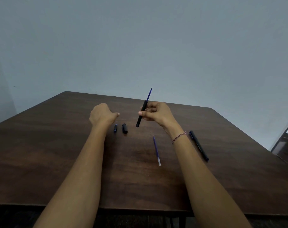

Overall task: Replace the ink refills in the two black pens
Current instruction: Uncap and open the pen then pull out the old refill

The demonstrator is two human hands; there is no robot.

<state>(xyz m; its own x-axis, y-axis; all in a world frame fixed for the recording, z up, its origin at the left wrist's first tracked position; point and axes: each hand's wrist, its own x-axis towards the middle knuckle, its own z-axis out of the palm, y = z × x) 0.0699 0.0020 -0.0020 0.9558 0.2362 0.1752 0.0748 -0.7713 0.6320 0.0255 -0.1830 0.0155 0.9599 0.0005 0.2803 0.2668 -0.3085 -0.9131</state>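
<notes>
Right hand (156,113) grips black pen barrel (141,114) mid-shaft, thumb and curled fingers round it. The barrel is raised off the table and tilted, lower end toward the person, with a blue refill (149,94) sticking out of the upper end, pointing up and away. Left hand (102,115) hovers to the left of it, back to camera, fingers curled under, thumb poking toward the right hand; can't tell if anything is in it. Just below the left thumb, on the wooden table (57,162), two short parts lie side by side, not touching: a blue-ended piece (115,128), probably the nose section, and a black cap (124,128). Loose refill (156,150), blue with a pale end, lies between the forearms, nearer the right wrist. Second black pen (198,145) lies just outside the right wrist, looks whole. Step, my read: first pen is open with a refill partway in the barrel; going in or coming out, can't say. Second pen looks untouched, so the task is likely under half done. Next move calls for the left hand to pinch the exposed refill and slide it straight along the barrel axis while the right holds the barrel steady; the thin tube would bend if pushed off-axis.
</notes>
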